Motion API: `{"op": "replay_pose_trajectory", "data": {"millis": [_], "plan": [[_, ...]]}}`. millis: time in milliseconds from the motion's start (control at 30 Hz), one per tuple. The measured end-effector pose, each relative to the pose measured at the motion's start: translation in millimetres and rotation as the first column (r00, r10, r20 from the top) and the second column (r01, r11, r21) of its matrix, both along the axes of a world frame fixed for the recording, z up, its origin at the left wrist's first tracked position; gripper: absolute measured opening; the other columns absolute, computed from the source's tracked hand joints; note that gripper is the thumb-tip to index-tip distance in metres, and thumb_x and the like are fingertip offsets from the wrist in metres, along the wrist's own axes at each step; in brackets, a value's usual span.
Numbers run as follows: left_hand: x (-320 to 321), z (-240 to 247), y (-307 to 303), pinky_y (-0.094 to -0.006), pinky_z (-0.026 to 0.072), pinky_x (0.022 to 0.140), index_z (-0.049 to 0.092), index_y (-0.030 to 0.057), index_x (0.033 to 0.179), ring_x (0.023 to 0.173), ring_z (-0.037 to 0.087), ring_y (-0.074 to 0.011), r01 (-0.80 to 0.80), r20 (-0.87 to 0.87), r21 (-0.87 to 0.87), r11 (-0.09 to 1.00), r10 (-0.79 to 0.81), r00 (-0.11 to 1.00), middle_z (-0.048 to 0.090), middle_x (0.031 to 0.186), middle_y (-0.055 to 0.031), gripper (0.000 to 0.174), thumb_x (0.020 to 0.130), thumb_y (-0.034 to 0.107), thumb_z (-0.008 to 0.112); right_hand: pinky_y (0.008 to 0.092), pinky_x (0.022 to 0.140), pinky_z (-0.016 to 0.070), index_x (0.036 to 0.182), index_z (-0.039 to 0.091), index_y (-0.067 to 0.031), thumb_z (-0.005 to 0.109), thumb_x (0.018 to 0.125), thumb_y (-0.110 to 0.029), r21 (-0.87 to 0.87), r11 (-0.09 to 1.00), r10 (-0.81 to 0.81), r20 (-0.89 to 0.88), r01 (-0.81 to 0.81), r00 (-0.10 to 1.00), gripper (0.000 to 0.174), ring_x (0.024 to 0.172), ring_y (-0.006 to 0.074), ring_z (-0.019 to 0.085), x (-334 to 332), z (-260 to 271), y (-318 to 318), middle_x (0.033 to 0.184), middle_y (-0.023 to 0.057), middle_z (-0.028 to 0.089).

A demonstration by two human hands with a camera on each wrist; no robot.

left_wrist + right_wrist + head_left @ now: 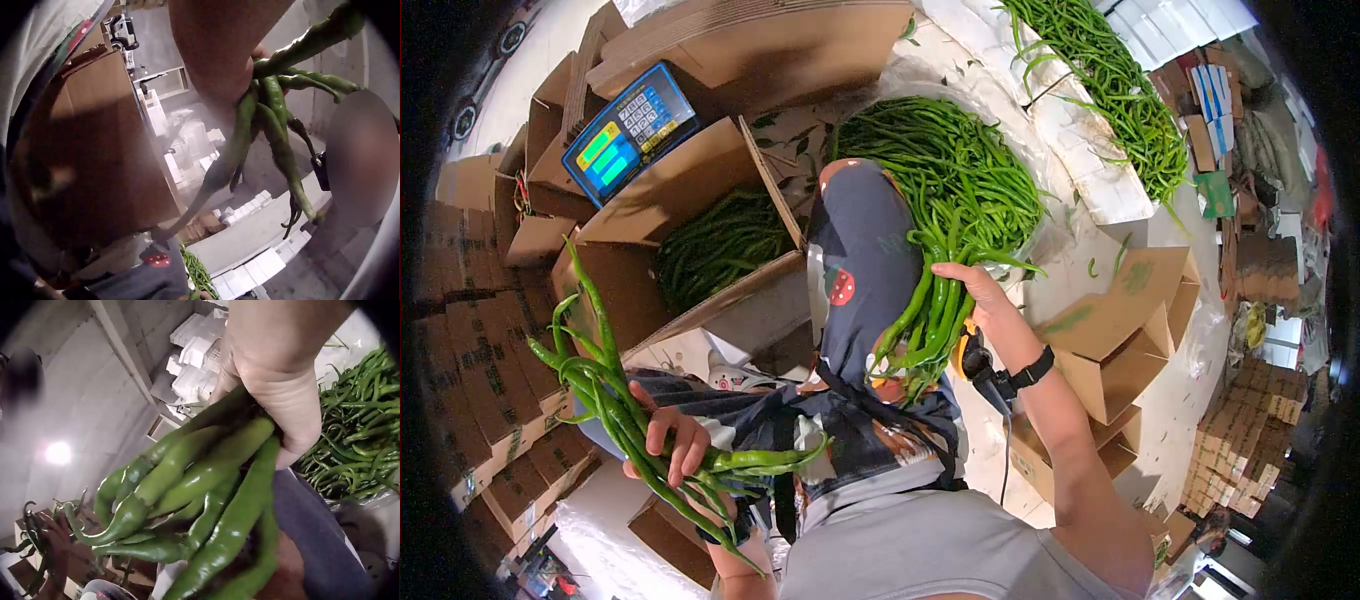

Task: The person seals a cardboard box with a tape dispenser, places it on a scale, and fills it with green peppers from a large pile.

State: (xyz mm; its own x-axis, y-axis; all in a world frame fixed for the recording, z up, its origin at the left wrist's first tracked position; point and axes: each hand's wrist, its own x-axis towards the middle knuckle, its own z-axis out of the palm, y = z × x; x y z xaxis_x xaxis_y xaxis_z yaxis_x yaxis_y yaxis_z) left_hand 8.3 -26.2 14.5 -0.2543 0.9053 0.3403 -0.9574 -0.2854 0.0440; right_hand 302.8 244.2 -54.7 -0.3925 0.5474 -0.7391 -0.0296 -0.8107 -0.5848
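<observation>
Long green chili peppers [605, 395] fan out from my left hand [675, 440], which grips them in a loose bunch over my lap. In the left wrist view several of these peppers [275, 131] hang below the fingers. My right hand [990, 300] holds another bunch of green chili peppers [940, 310] above my thigh, its thumb across them. Seen from the right wrist, that bunch [206, 487] points away from the palm [281, 394], the other fingers largely hidden. Just beyond the right hand lies a big heap of chili peppers [970, 170] on clear plastic.
An open carton [610, 290] with peppers inside stands left of my knee, a digital scale [630, 130] behind it. More peppers [1100, 80] lie along white foam boxes [1115, 185] at upper right. Empty cartons [1120, 340] stand at right, stacked cartons [470, 340] at far left.
</observation>
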Motion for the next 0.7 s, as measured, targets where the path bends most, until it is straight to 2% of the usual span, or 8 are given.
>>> {"op": "replay_pose_trajectory", "data": {"millis": [167, 267, 300, 400, 433, 533, 600, 700], "plan": [[2, 2, 8, -0.0271, 0.0450, 0.046, 0.014, 0.0063, 0.135, 0.045, 0.057, -0.0172, -0.018, -0.029, -0.015, 1.000, 0.018, 0.999, 0.056, 0.091, -0.0097, 0.082, 0.069, 0.010, 0.063, 0.0336, 0.062, 0.0510, 0.091, 0.055, -0.0008, 0.067, 0.066, -0.008, -0.058, 0.998, -0.023, -0.073, 0.019, 0.997, 0.029, 0.064, 0.0198, 0.060, -2, -3, 5, 0.077, 0.0092, 0.060], [-3, 7, 15, -0.0273, 0.0447, 0.046, 0.013, 0.0097, 0.136, 0.046, 0.058, -0.0182, 0.087, -0.075, 0.037, 0.995, -0.084, 0.994, 0.055, 0.092, -0.0089, 0.085, 0.067, 0.011, 0.064, 0.0338, 0.070, 0.0493, 0.093, 0.055, -0.0024, 0.064, 0.070, -0.008, -0.119, 0.993, 0.010, -0.122, -0.025, 0.992, 0.026, 0.076, 0.0188, 0.060, 10, 2, 24, 0.084, 0.0097, 0.060], [-10, 4, 19, -0.0289, 0.0448, 0.046, 0.011, 0.0134, 0.136, 0.047, 0.058, -0.0197, 0.159, -0.112, 0.090, 0.983, -0.149, 0.983, 0.055, 0.097, -0.0096, 0.090, 0.064, 0.012, 0.065, 0.0325, 0.070, 0.0483, 0.091, 0.056, -0.0024, 0.062, 0.070, -0.009, 0.234, 0.972, -0.015, -0.023, 0.020, 1.000, 0.023, 0.076, 0.0177, 0.058, 15, 16, 47, 0.083, 0.0081, 0.060], [-6, 6, 24, -0.0286, 0.0427, 0.046, 0.011, 0.0151, 0.137, 0.047, 0.057, -0.0198, 0.106, -0.062, 0.048, 0.993, -0.103, 0.993, 0.054, 0.103, -0.0122, 0.088, 0.066, 0.013, 0.063, 0.0295, 0.071, 0.0456, 0.097, 0.054, -0.0051, 0.049, 0.081, -0.018, 0.548, 0.764, -0.113, -0.404, 0.339, 0.908, 0.021, 0.079, 0.0154, 0.055, 46, 128, 165, 0.086, 0.0046, 0.058], [-1, 10, 24, -0.0276, 0.0415, 0.046, 0.011, 0.0150, 0.137, 0.044, 0.055, -0.0182, 0.020, -0.060, -0.029, 0.999, -0.021, 0.998, 0.054, 0.101, -0.0117, 0.083, 0.070, 0.014, 0.061, 0.0299, 0.069, 0.0454, 0.095, 0.054, -0.0054, 0.047, 0.083, -0.023, 0.631, 0.718, -0.238, -0.173, 0.293, 0.956, 0.022, 0.077, 0.0166, 0.055, 40, 199, 177, 0.085, 0.0048, 0.057], [0, 31, 32, -0.0274, 0.0413, 0.046, 0.010, 0.0147, 0.137, 0.043, 0.053, -0.0158, 0.020, -0.128, -0.089, 0.996, -0.032, 0.991, 0.055, 0.091, -0.0074, 0.080, 0.074, 0.013, 0.060, 0.0339, 0.070, 0.0462, 0.087, 0.055, -0.0063, 0.052, 0.078, -0.019, 0.530, 0.521, -0.559, -0.380, 0.669, 0.737, 0.016, 0.075, 0.0195, 0.055, 143, 151, 354, 0.083, 0.0060, 0.058], [-10, 31, 38, -0.0255, 0.0404, 0.043, 0.009, 0.0147, 0.137, 0.042, 0.052, -0.0140, 0.109, -0.242, 0.080, 0.991, -0.087, 0.966, 0.052, 0.088, -0.0041, 0.082, 0.074, 0.013, 0.061, 0.0366, 0.070, 0.0468, 0.082, 0.055, -0.0068, 0.055, 0.075, -0.016, 0.495, 0.501, -0.591, -0.403, 0.709, 0.699, 0.012, 0.074, 0.0214, 0.055, 166, 123, 360, 0.081, 0.0068, 0.058], [-6, 22, 24, -0.0233, 0.0394, 0.042, 0.008, 0.0148, 0.137, 0.042, 0.051, -0.0136, 0.022, -0.125, 0.029, 0.999, -0.018, 0.992, 0.053, 0.095, -0.0074, 0.082, 0.074, 0.012, 0.061, 0.0343, 0.070, 0.0468, 0.087, 0.054, -0.0028, 0.056, 0.073, -0.010, 0.473, 0.631, -0.471, -0.396, 0.615, 0.788, 0.015, 0.071, 0.0219, 0.055, 141, 119, 287, 0.077, 0.0093, 0.058]]}}
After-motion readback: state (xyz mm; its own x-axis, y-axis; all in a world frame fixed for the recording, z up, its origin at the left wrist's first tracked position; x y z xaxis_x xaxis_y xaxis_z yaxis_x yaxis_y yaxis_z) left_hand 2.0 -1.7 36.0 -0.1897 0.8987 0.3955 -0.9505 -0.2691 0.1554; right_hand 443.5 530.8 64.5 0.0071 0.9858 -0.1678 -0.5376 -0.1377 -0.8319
